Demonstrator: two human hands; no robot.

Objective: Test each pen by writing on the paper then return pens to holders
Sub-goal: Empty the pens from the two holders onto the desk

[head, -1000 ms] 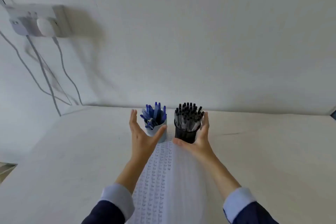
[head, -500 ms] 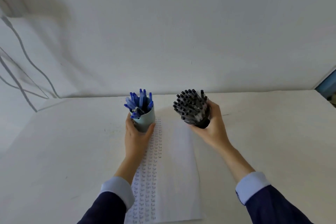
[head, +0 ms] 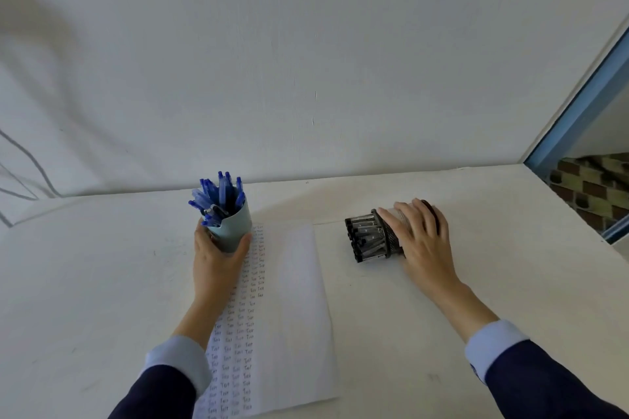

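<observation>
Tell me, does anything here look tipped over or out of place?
Yes. The black mesh holder lies on its side right of the paper, its black pens pointing sideways, under the right hand. The blue cup in the left hand is nearly upright.

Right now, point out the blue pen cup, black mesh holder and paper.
blue pen cup (head: 235, 228), head view, pale outer wall.
black mesh holder (head: 393, 241), head view, mesh wall by rim.
paper (head: 296, 299), head view, blank right half.
</observation>
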